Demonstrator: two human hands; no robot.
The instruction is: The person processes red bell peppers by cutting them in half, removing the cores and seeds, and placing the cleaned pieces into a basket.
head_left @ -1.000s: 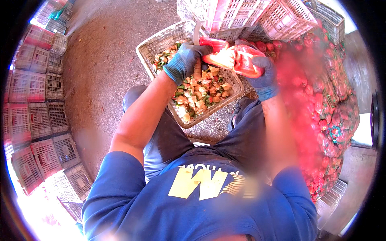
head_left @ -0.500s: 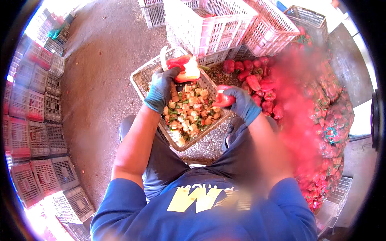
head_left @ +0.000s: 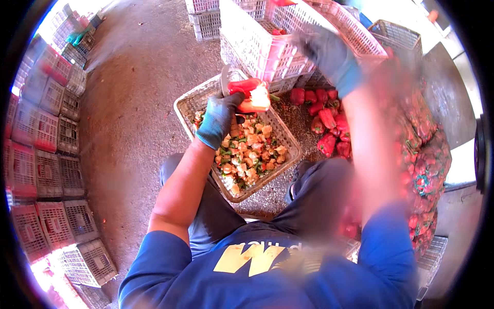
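Note:
My left hand (head_left: 221, 113), in a dark grey-blue work glove, is closed around a cut red bell pepper (head_left: 254, 98) with its pale inside showing. It also holds a knife, whose curved blade (head_left: 224, 80) stands up beside the pepper and whose brown handle shows below the fingers. Beneath is a shallow plastic basket (head_left: 181, 109) with many cut pepper cores and green stems (head_left: 252, 154). My gloved right hand (head_left: 332, 56) reaches over the large white crate (head_left: 244, 33), blurred by motion, fingers stretched out and no pepper visible in them. A red piece (head_left: 283, 2) appears at the crate's far side.
Whole red peppers (head_left: 327, 118) lie heaped right of the basket, beside bulging net sacks of peppers (head_left: 424, 170). Another pinkish crate (head_left: 355, 31) and a dark crate (head_left: 396, 36) stand at the back right. Stacked crates (head_left: 49, 170) line the left side.
My right hand has swung up and forward from beside the basket to over the white crate; the red pepper piece has left its fingers. My left hand still holds the cut pepper and knife.

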